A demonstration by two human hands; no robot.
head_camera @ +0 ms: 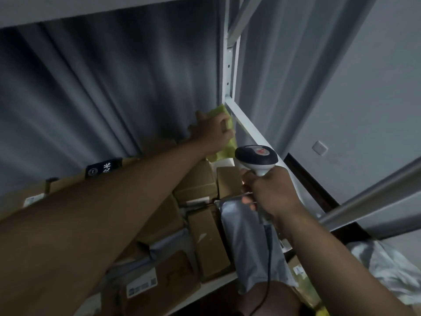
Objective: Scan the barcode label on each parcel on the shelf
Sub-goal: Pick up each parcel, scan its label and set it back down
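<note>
Yellow-green parcel [224,133] sits at far back right of shelf [255,133], against the upright. Left hand [214,131] reaches in, fingers curled round it, likely turning its label toward the scanner. Right hand [271,192] clenches barcode scanner [256,157] by the handle, head aimed at it. Cardboard boxes [205,238] and grey mailer bag [248,242] crowd the front, blocking reach; scanner cable [268,270] dangles.

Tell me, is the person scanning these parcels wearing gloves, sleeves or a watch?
Neither the left hand nor the right hand wears a glove. Both forearms are bare as far as the view shows them: no sleeves, watch, bracelet or rings visible, though the picture is dim and slightly blurred.
</note>
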